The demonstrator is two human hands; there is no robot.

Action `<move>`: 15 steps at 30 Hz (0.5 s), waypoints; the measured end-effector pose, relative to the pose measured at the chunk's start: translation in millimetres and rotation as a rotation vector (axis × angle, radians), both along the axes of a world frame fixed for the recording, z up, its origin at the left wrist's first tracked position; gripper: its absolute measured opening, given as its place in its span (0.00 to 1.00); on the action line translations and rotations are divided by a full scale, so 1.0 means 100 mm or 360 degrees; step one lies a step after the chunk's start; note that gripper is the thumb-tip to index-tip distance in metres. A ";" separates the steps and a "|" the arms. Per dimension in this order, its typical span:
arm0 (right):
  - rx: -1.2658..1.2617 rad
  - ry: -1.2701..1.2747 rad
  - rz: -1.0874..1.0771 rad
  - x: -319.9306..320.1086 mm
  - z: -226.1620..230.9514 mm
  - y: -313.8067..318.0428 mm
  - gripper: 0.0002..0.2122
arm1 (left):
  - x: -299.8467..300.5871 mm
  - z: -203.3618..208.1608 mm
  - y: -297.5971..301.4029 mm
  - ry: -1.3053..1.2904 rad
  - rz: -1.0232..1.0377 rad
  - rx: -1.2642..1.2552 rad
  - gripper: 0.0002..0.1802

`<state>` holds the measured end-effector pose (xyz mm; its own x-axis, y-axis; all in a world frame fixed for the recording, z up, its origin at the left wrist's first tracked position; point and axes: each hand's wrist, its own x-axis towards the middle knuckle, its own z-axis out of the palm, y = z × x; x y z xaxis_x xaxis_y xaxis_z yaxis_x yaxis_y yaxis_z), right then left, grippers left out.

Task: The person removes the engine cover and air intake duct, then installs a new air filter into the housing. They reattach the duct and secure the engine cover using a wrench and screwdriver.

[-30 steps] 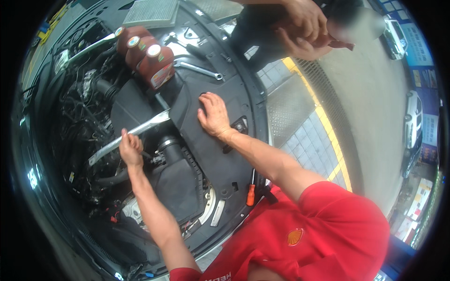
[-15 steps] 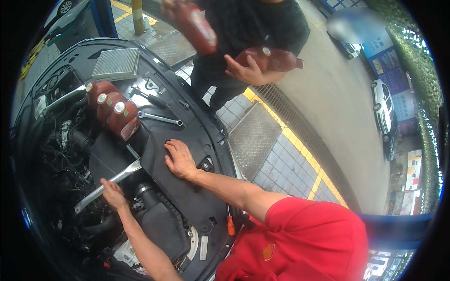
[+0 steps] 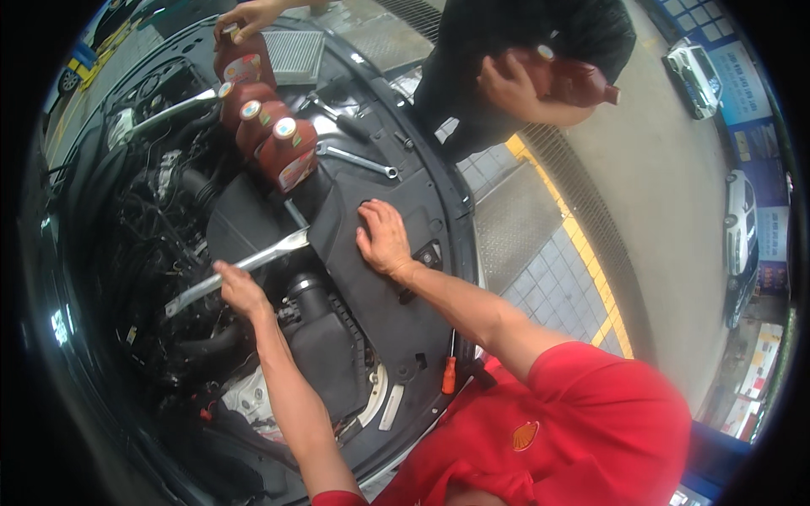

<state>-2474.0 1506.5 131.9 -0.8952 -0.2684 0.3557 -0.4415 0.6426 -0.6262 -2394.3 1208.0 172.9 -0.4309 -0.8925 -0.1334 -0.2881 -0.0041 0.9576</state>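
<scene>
Black panel (image 3: 380, 308) supports spread right hand (image 3: 386, 239), likely for balance. Left hand (image 3: 244, 291) curls around silver bar (image 3: 278, 250) ending near panel's engine-side edge.

Three dark red bottles (image 3: 291, 160) stand together near a silver wrench (image 3: 359, 160), a pale pleated filter (image 3: 297, 56) lies farther away, and an orange-handled screwdriver (image 3: 449, 376) lies well apart.

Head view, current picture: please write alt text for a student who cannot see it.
A person in red leans over an open engine bay, left hand at a silver bar, right hand on a black cover. Beyond, a co-worker's hand grips a red-brown bottle near three similar bottles.
</scene>
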 end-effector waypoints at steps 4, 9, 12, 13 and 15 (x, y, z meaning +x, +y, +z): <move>-0.0015 0.0016 -0.0008 0.00 0.00 -0.02 0.21 | 0.04 0.09 -0.14 0.0091 -0.0785 0.0639 0.37; -0.0025 0.0050 -0.0004 -0.01 -0.02 -0.05 0.20 | 0.06 -0.01 -0.14 0.0190 -0.0552 0.0260 0.29; -0.0078 0.0039 0.0010 0.00 -0.07 -0.01 0.20 | 0.04 -0.09 -0.03 -0.0064 -0.0215 -0.0237 0.29; -0.0067 0.0068 0.0002 -0.01 -0.09 -0.03 0.20 | 0.06 -0.09 -0.03 -0.0102 -0.0190 -0.0303 0.30; -0.0042 0.0020 0.0020 -0.01 -0.08 -0.02 0.20 | 0.06 -0.02 -0.06 0.0047 -0.0333 0.0104 0.35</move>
<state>-2475.3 1504.7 124.0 -0.8873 -0.2700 0.3739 -0.4573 0.6203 -0.6373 -2388.8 1202.1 171.3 -0.6101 -0.7733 -0.1727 -0.2609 -0.0097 0.9653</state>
